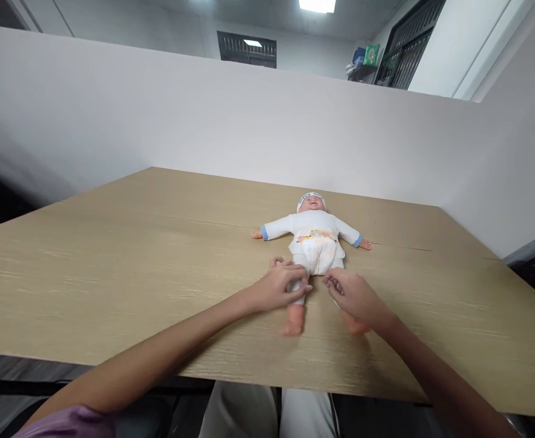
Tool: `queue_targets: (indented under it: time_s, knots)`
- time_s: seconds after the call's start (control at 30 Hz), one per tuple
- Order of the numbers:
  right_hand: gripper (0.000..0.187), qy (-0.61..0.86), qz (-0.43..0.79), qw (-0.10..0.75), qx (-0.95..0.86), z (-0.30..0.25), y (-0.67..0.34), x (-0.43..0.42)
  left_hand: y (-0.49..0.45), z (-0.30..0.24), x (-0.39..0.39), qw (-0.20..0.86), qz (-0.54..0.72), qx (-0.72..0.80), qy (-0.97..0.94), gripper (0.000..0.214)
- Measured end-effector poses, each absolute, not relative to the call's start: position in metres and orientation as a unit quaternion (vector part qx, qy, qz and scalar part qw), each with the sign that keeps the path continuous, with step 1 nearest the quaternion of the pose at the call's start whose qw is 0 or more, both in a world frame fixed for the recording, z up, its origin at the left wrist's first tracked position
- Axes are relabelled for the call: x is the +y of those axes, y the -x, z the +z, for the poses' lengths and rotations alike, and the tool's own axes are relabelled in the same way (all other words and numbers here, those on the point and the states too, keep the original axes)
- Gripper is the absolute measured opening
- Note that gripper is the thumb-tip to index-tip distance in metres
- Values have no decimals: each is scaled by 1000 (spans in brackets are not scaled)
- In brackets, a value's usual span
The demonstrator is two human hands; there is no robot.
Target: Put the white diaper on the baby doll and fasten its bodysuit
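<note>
A baby doll (314, 225) lies on its back on the table, head away from me and arms spread. It has a white top with blue cuffs, a printed headband and white trousers; a white diaper (320, 252) with a coloured waistband covers its hips. My left hand (280, 286) is curled over the doll's leg on the left, thumb and fingers bent around it. At the inner side of the other leg, my right hand (352, 296) has its fingers drawn together; what they pinch, if anything, is hidden. Both bare feet of the doll show, slightly blurred.
The wide wood-look table (112, 261) reaches to a pale partition wall (231, 121) behind the doll. My legs (249, 413) are under its front edge. Beyond the partition, a green package (371, 55) and a blue item sit on a dark shelf at the right.
</note>
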State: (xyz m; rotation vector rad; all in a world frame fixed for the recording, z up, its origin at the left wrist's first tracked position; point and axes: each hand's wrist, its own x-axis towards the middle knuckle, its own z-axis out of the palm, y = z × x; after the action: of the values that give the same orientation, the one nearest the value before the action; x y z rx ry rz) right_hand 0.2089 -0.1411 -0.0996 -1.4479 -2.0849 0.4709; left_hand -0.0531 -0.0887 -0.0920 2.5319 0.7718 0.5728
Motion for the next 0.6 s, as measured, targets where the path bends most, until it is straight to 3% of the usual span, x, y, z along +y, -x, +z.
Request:
queue_targets:
  time_s: [0.27, 0.43, 0.6]
  knots:
    - [17, 606, 70, 260, -748, -119, -192, -125, 32, -103, -71, 145, 206, 418, -873, 36]
    - [7, 589, 38, 298, -750, -132, -182, -133, 23, -119, -71, 144, 246, 439, -852, 25]
    - [16, 603, 27, 311, -734, -142, -178, -137, 29, -127, -68, 157, 290, 397, -857, 15]
